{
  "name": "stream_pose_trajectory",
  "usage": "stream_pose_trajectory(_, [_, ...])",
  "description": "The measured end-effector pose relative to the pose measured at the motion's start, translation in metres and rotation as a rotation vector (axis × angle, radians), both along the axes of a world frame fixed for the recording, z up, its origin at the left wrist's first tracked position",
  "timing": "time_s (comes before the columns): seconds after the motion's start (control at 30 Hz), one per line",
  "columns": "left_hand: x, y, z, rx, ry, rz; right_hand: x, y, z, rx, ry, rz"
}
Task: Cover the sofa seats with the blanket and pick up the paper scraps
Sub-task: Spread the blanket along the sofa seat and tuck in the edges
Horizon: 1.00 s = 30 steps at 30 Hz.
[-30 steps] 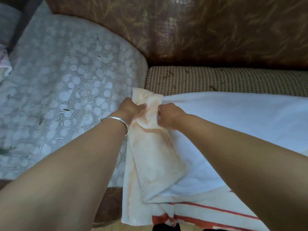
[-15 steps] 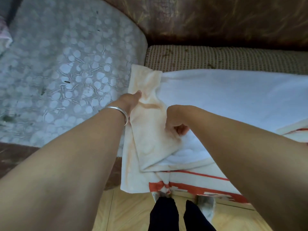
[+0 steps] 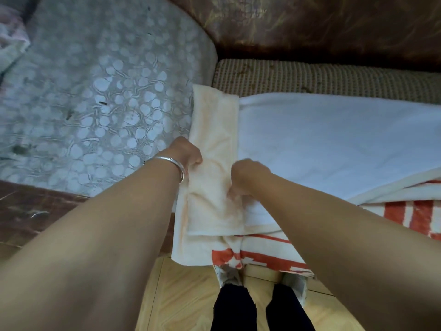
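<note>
A white blanket (image 3: 322, 139) with orange-red stripes along its hem lies over the sofa seat (image 3: 334, 77), leaving a strip of woven brown cushion bare at the back. Its left end is folded back into a peach-tinted flap (image 3: 214, 130) beside the armrest. My left hand (image 3: 188, 151), with a silver bangle on the wrist, grips the flap's left edge. My right hand (image 3: 245, 175) is curled on the flap's right side, fingers pinching the fabric. No paper scraps are visible.
The armrest (image 3: 95, 91) on the left carries a pale lace cover with small dark specks. The brown patterned backrest (image 3: 334, 25) rises behind the seat. My dark trouser legs and light shoes (image 3: 260, 295) stand on the wooden floor (image 3: 186, 295) by the front edge.
My left hand has closed from a flat touch into a grip on the flap's edge. My right hand stays curled on the flap, which lies flatter and more squared against the armrest.
</note>
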State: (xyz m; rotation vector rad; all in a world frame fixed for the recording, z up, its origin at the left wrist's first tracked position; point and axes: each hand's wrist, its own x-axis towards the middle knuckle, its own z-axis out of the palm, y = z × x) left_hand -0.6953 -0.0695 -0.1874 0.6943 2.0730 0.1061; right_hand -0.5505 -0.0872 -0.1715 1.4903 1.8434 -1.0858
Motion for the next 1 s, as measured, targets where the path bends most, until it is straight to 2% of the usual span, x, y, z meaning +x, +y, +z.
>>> stream_pose_trajectory(0.07, [-0.003, 0.002, -0.004, 0.064, 0.037, 0.033, -0.006, 0.005, -0.001, 0.098, 0.036, 0.025])
stream_pose_trajectory(0.13, [-0.003, -0.001, -0.005, 0.082, -0.010, 0.090, -0.010, -0.001, -0.001, 0.022, -0.013, 0.133])
stream_pose_trajectory(0.2, [-0.003, -0.006, -0.003, -0.008, -0.124, 0.075, -0.010, -0.003, -0.005, -0.056, -0.030, 0.187])
stream_pose_trajectory(0.27, [-0.005, -0.009, 0.000, -0.118, -0.186, -0.009, -0.008, 0.002, -0.005, -0.084, -0.005, 0.147])
stream_pose_trajectory(0.3, [-0.007, -0.009, 0.000, -0.149, -0.138, -0.083, -0.006, 0.006, -0.002, -0.083, 0.005, 0.110])
stream_pose_trajectory(0.4, [-0.004, -0.004, 0.004, -0.139, 0.249, -0.380, 0.002, 0.017, 0.003, -0.033, 0.003, 0.105])
stream_pose_trajectory(0.5, [0.003, 0.004, 0.001, -0.004, 0.359, -0.437, 0.009, 0.021, 0.001, -0.020, -0.024, 0.131])
stream_pose_trajectory(0.57, [0.012, 0.010, 0.003, 0.143, 0.460, -0.455, 0.016, 0.028, 0.002, 0.056, 0.008, 0.079])
stream_pose_trajectory(0.63, [0.026, 0.017, 0.010, 0.347, 0.617, -0.622, 0.024, 0.037, 0.004, 0.173, 0.016, -0.011])
stream_pose_trajectory(0.67, [0.034, 0.020, 0.011, 0.464, 0.620, -0.717, 0.029, 0.043, 0.005, 0.219, -0.002, -0.036])
stream_pose_trajectory(0.73, [0.053, 0.024, 0.013, 0.550, 0.398, -0.805, 0.041, 0.051, 0.007, 0.252, -0.056, -0.031])
stream_pose_trajectory(0.8, [0.072, 0.027, 0.010, 0.406, 0.171, -0.917, 0.055, 0.056, 0.008, 0.229, -0.131, 0.004])
stream_pose_trajectory(0.9, [0.100, 0.026, 0.002, 0.142, 0.049, -1.235, 0.087, 0.055, 0.006, 0.177, -0.256, 0.012])
stream_pose_trajectory(1.0, [0.131, 0.023, 0.002, 0.163, -0.083, -1.321, 0.120, 0.052, 0.007, 0.158, -0.337, -0.032])
